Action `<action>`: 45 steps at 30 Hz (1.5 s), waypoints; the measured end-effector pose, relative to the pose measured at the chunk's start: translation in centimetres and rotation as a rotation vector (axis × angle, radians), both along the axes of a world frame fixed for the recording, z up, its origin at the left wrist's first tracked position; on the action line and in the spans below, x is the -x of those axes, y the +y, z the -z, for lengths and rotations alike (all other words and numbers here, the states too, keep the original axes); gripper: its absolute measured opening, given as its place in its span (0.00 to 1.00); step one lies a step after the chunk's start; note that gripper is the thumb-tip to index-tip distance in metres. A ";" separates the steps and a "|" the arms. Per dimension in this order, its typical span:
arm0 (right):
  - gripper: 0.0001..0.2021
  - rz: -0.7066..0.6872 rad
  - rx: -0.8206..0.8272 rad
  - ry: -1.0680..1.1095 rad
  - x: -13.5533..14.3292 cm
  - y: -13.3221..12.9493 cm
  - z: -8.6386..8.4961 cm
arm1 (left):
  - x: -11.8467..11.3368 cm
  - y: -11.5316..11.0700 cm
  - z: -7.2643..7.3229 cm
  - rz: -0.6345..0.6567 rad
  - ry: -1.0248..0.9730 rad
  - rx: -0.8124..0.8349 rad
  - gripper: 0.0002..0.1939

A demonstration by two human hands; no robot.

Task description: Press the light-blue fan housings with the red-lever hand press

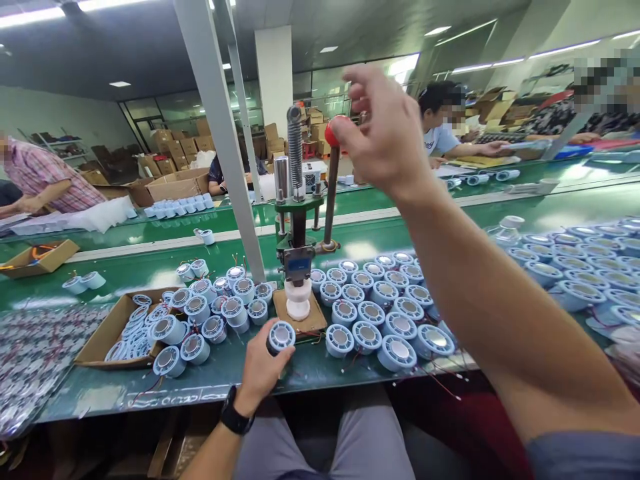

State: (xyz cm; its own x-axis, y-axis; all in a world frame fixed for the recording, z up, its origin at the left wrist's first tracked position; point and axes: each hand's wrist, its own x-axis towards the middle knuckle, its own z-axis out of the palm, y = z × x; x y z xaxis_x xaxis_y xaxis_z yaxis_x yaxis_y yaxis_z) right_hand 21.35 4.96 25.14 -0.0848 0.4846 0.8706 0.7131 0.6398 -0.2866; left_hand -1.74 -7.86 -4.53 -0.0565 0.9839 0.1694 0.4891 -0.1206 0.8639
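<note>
My left hand (264,369), with a dark watch on its wrist, grips a light-blue round housing (281,335) with a silver disc in its top, just in front of the press. The hand press (299,260) stands upright on the bench, its white round pressing head (298,291) over a white round seat (299,309) on a brown board (313,316). Raised at the lever's red ball knob (338,131), my right hand (383,130) has its fingers apart and loosely bent. Its thumb overlaps the knob; whether it presses on it I cannot tell.
Similar housings (371,313) with thin wires crowd the bench right of the press, and more (197,309) stand at its left. A cardboard box (95,339) holds light-blue rings. A grey post (220,133) rises behind. Several people (443,127) sit across the green bench.
</note>
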 end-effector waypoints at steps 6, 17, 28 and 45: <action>0.27 -0.195 0.198 0.251 2.5 5.3 -0.9 | -1.2 6.8 -2.8 0.077 -0.204 -0.052 0.27; 0.24 -0.171 0.200 0.279 1.6 1.7 -1.3 | -3.2 9.3 0.1 0.291 -0.352 -0.005 0.31; 0.13 0.017 -0.196 0.212 0.7 -18.2 25.3 | -4.1 8.4 1.0 0.149 -0.319 -0.066 0.39; 0.32 -0.216 0.069 0.648 6.8 -7.0 24.9 | 21.0 0.9 -10.0 -0.667 0.464 -0.206 0.15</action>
State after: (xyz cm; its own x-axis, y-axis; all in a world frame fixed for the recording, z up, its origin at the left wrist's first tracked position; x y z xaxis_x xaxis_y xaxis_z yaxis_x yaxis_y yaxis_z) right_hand 14.53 -2.06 0.24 0.3416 0.5718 0.7459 0.2420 0.7133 -0.6577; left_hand -22.78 -6.94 5.48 -0.4962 0.7154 0.4919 0.8143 0.1871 0.5494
